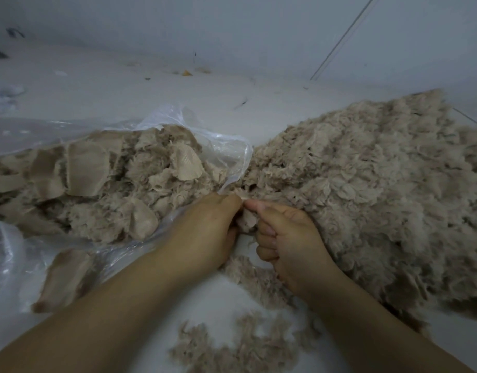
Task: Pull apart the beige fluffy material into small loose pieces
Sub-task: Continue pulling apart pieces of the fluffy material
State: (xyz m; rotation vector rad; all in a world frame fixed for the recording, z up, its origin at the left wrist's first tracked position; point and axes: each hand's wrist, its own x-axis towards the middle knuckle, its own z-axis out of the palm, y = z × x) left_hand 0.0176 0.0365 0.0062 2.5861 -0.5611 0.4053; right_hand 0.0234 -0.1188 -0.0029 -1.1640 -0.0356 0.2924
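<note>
A small beige fluffy piece [246, 220] sits between my two hands at the middle of the view. My left hand [207, 232] grips its left side with curled fingers. My right hand [288, 238] pinches its right side, thumb on top. A big heap of loose beige fluff [380, 189] spreads to the right, touching my right hand. On the left lies a pile of denser beige chunks [105, 173] on a clear plastic bag [221, 146]. Small torn tufts [240, 348] lie on the floor between my forearms.
The floor [151, 87] is pale and carries dark specks and an orange scrap [186, 73] at the back. A white wall [232, 28] rises behind. More crumpled plastic [8, 254] lies at the left edge, with a single chunk [62, 281] on it.
</note>
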